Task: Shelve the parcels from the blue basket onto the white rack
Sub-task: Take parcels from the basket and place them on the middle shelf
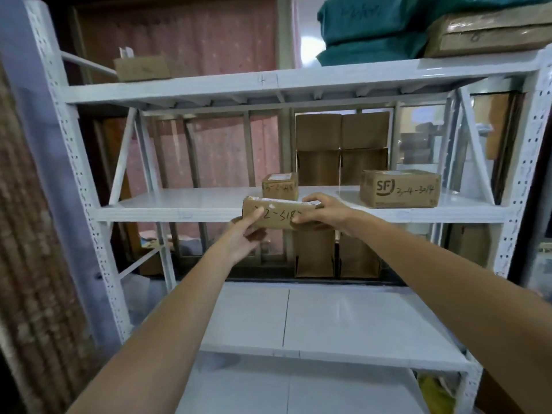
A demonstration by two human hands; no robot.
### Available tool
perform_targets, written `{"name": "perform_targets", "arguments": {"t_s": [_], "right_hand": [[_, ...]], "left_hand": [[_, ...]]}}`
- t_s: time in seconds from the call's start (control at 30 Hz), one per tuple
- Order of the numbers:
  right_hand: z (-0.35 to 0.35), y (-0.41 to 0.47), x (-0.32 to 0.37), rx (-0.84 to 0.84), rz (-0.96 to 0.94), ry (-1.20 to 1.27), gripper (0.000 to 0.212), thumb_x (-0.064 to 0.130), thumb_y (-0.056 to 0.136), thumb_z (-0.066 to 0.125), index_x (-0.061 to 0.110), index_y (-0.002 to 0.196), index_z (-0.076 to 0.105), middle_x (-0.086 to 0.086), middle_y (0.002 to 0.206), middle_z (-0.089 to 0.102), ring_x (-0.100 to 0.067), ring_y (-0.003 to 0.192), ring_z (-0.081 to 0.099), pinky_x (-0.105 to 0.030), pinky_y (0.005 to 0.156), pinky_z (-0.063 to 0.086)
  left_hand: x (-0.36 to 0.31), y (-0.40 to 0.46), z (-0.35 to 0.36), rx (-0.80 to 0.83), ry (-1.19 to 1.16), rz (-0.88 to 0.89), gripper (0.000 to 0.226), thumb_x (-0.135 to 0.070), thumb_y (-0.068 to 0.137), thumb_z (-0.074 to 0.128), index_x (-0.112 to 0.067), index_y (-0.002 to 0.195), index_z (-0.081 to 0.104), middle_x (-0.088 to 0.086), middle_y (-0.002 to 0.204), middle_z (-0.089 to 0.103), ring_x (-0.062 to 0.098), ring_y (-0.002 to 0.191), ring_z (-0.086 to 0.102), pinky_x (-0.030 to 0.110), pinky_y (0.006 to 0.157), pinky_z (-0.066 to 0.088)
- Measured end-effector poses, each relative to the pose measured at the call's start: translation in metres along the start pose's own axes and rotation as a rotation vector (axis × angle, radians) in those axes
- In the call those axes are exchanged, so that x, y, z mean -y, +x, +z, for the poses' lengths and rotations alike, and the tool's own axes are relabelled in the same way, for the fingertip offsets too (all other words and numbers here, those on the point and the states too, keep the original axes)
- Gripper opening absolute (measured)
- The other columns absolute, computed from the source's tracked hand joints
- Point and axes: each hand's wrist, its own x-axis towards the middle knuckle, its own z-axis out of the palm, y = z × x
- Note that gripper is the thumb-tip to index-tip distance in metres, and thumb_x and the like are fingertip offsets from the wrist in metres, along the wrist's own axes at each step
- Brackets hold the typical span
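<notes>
Left hand [249, 231] and right hand [321, 212] closed on flat parcel [276, 215] at middle shelf [179, 209] near edge. Risk: nudging small box [280, 185] just behind.

A parcel storeroom or small courier depot is indicated. A white perforated-steel rack [286, 85] is stocked with taped cardboard parcels: an SF-branded carton [400, 189] marked with a handwritten code, a small box [280, 185] likewise numbered, teal soft packages [370, 28] stacked on top. The shelf edge is hand-numbered.
</notes>
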Motion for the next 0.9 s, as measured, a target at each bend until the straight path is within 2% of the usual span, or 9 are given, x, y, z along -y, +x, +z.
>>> {"name": "perform_targets", "arguments": {"t_s": [0.1, 0.27, 0.37, 0.47, 0.57, 0.6, 0.67, 0.83, 0.9], "right_hand": [[0.035, 0.020, 0.015, 0.008, -0.040, -0.016, 0.074, 0.029, 0.071, 0.085, 0.020, 0.133, 0.046, -0.006, 0.118, 0.059, -0.014, 0.102, 0.059, -0.025, 0.080, 0.052], [0.094, 0.065, 0.032, 0.037, -0.071, -0.007, 0.071, 0.026, 0.072, 0.084, 0.020, 0.130, 0.044, 0.004, 0.107, 0.057, -0.008, 0.094, 0.058, -0.018, 0.068, 0.049], [0.125, 0.098, 0.042, 0.014, -0.125, 0.030, 0.067, 0.024, 0.071, 0.085, 0.022, 0.124, 0.043, -0.003, 0.116, 0.056, -0.008, 0.094, 0.058, -0.014, 0.060, 0.049], [0.149, 0.135, 0.060, -0.074, -0.200, 0.022, 0.071, 0.030, 0.067, 0.087, 0.021, 0.122, 0.043, 0.000, 0.113, 0.054, -0.015, 0.102, 0.056, -0.020, 0.073, 0.049], [0.164, 0.179, 0.086, -0.157, -0.285, 0.100, 0.071, 0.031, 0.066, 0.088, 0.020, 0.119, 0.041, 0.010, 0.103, 0.054, -0.010, 0.098, 0.054, -0.016, 0.072, 0.045], [0.169, 0.193, 0.095, -0.182, -0.303, 0.126, 0.073, 0.031, 0.066, 0.088, 0.019, 0.120, 0.042, 0.011, 0.104, 0.054, -0.010, 0.099, 0.053, -0.017, 0.077, 0.046], [0.177, 0.220, 0.106, -0.221, -0.313, 0.148, 0.078, 0.035, 0.065, 0.089, 0.017, 0.125, 0.043, 0.008, 0.111, 0.054, -0.012, 0.104, 0.052, -0.023, 0.088, 0.044], [0.200, 0.281, 0.098, -0.233, -0.295, 0.146, 0.078, 0.038, 0.065, 0.088, 0.017, 0.127, 0.046, 0.002, 0.122, 0.059, -0.015, 0.112, 0.054, -0.026, 0.094, 0.044], [0.212, 0.299, 0.090, -0.229, -0.267, 0.134, 0.079, 0.038, 0.066, 0.087, 0.016, 0.128, 0.045, 0.000, 0.126, 0.059, -0.015, 0.113, 0.053, -0.026, 0.094, 0.043]], "left_hand": [[-0.025, -0.005, -0.052, -0.097, 0.121, 0.060, 0.056, -0.016, 0.082, 0.071, -0.008, 0.132, 0.047, 0.013, 0.123, 0.061, 0.027, 0.119, 0.054, 0.037, 0.099, 0.047], [-0.058, -0.009, -0.114, -0.181, 0.228, 0.111, 0.026, -0.028, 0.090, 0.060, -0.019, 0.115, 0.060, 0.003, 0.108, 0.069, 0.022, 0.109, 0.057, 0.031, 0.079, 0.047], [-0.079, -0.001, -0.143, -0.228, 0.232, 0.110, 0.018, -0.030, 0.094, 0.053, -0.018, 0.103, 0.062, 0.004, 0.103, 0.069, 0.024, 0.106, 0.059, 0.038, 0.092, 0.044], [-0.112, 0.017, -0.163, -0.302, 0.246, 0.135, 0.017, -0.032, 0.093, 0.051, -0.018, 0.088, 0.060, 0.002, 0.095, 0.067, 0.021, 0.097, 0.058, 0.041, 0.097, 0.038], [-0.155, 0.045, -0.174, -0.326, 0.274, 0.188, 0.019, -0.037, 0.091, 0.052, -0.021, 0.081, 0.058, 0.002, 0.101, 0.063, 0.021, 0.100, 0.057, 0.041, 0.097, 0.037], [-0.168, 0.055, -0.178, -0.329, 0.284, 0.201, 0.020, -0.038, 0.091, 0.052, -0.021, 0.081, 0.059, 0.002, 0.103, 0.063, 0.021, 0.103, 0.057, 0.041, 0.097, 0.037], [-0.188, 0.077, -0.191, -0.340, 0.318, 0.208, 0.023, -0.040, 0.091, 0.051, -0.020, 0.094, 0.062, 0.004, 0.111, 0.064, 0.022, 0.110, 0.056, 0.042, 0.099, 0.035], [-0.204, 0.129, -0.236, -0.315, 0.399, 0.203, 0.038, -0.040, 0.089, 0.053, -0.019, 0.119, 0.060, 0.001, 0.109, 0.067, 0.021, 0.108, 0.058, 0.047, 0.104, 0.034], [-0.203, 0.145, -0.253, -0.306, 0.442, 0.183, 0.035, -0.042, 0.084, 0.057, -0.021, 0.110, 0.061, 0.000, 0.111, 0.067, 0.022, 0.110, 0.058, 0.048, 0.105, 0.034]]}}
